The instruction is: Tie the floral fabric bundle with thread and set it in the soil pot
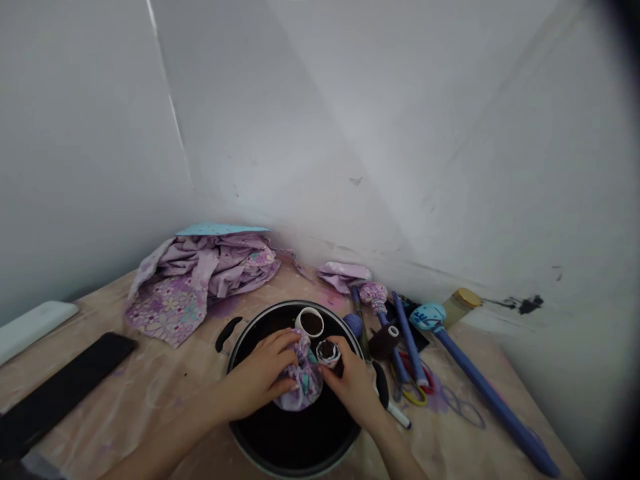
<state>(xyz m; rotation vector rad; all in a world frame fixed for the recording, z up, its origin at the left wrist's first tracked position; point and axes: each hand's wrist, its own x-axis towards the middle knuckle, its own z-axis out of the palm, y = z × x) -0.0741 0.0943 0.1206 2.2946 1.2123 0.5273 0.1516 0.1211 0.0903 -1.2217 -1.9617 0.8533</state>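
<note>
A wide dark pot [295, 443] with black side handles stands in front of me, and both hands work over it. My left hand [265, 367] is closed on a bunched purple floral cloth [303, 383], its fingers curled over the top. Between the thumb and fingers of my right hand [354, 383] is a small white-rimmed container [329, 352] filled with dark brown, crumbly material. It is tilted slightly and sits right beside the cloth. A small white cup [311, 322] with similar brown contents is behind them, inside the pot's rim.
Crumpled floral fabric [200, 273] lies at the back left, with a phone-like black slab [70, 387] nearer. At right are a brown thread spool [384, 341], scissors [414, 393], a long blue stick with a cloth-covered head [490, 393] and a gold-lidded jar [461, 305]. White walls stand behind.
</note>
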